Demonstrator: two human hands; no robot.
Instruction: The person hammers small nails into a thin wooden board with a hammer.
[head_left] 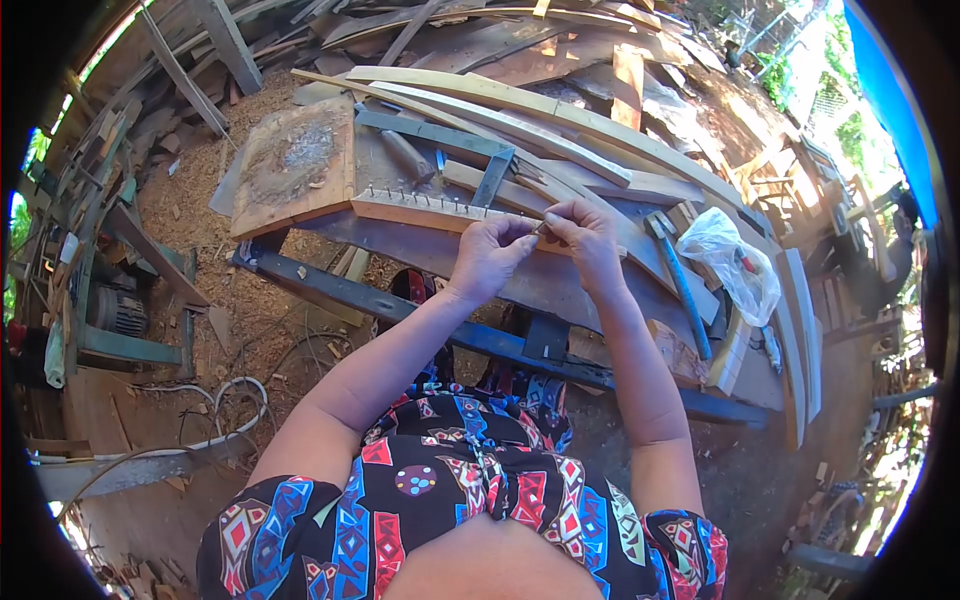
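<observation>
My left hand (488, 258) and my right hand (588, 238) meet above a narrow wooden strip (420, 215). Thumb and fingers of both are pinched together around a small, thin piece between the fingertips, too small to name. Along the strip's top stands a row of several nails (428, 200), upright and spaced apart, running left from my hands. The strip lies on a dark workbench (400, 243), its right part partly covered by my hands.
A hammer with a blue handle (682, 290) lies right of my hands, beside a clear plastic bag (735, 268). Long boards (560, 115) lie across the back. A worn wooden block (295, 160) stands at the bench's left end. Sawdust and scrap wood cover the ground.
</observation>
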